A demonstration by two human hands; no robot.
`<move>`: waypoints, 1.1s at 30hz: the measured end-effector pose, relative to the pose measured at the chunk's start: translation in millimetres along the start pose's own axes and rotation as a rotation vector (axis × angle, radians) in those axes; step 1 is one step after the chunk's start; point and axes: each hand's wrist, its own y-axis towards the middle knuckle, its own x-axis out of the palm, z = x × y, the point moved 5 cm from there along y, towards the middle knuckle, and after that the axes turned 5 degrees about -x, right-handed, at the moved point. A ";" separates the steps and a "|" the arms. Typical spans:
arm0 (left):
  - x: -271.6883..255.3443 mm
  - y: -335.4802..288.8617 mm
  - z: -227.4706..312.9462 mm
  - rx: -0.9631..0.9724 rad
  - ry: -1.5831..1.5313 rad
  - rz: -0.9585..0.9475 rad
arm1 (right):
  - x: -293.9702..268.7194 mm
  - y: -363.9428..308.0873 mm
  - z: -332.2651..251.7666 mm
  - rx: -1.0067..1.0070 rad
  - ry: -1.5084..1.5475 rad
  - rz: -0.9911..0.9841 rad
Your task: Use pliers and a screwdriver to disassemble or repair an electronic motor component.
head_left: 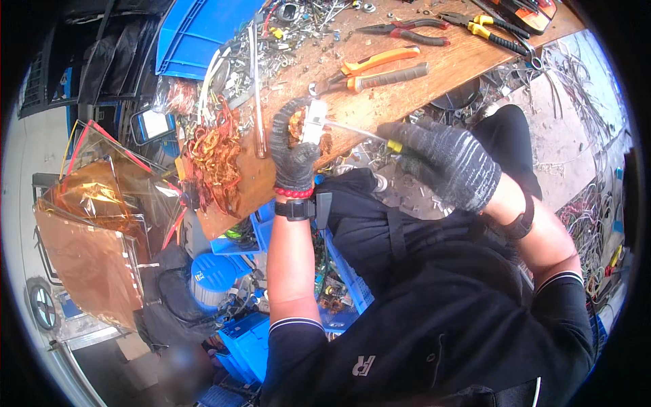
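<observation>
One gloved left hand (293, 157), curled around a small white component (313, 122) above the wooden workbench (451, 79), apparently steadies it; the gloved right hand (447, 163) grips a screwdriver (359, 131), its shank directed at the component. Copper-coloured scraps (213, 159) crowd the left; orange-handled pliers (388, 60) lie just beyond. Past the bench's near edge, the right hand has open room.

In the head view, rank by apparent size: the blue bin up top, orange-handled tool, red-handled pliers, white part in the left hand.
1. Blue bin, cropped
2. Orange-handled tool
3. Red-handled pliers
4. White part
</observation>
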 end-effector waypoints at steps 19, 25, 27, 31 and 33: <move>13.8 -1.9 12.2 0.119 0.215 -0.118 | -59.3 95.0 -13.1 -0.274 -0.160 -0.512; 17.7 -5.6 10.1 0.103 0.136 -0.104 | -62.8 108.0 -22.6 -0.411 -0.251 -0.512; 18.3 -5.0 9.0 0.078 0.124 -0.100 | -55.7 95.0 -17.8 -0.104 -0.363 -0.650; 19.9 -6.8 14.1 0.136 0.275 -0.051 | -40.6 62.8 -37.5 0.000 -0.409 -0.415; 21.0 -7.6 12.0 0.068 0.219 -0.040 | -29.8 45.1 -43.1 0.005 -0.449 -0.319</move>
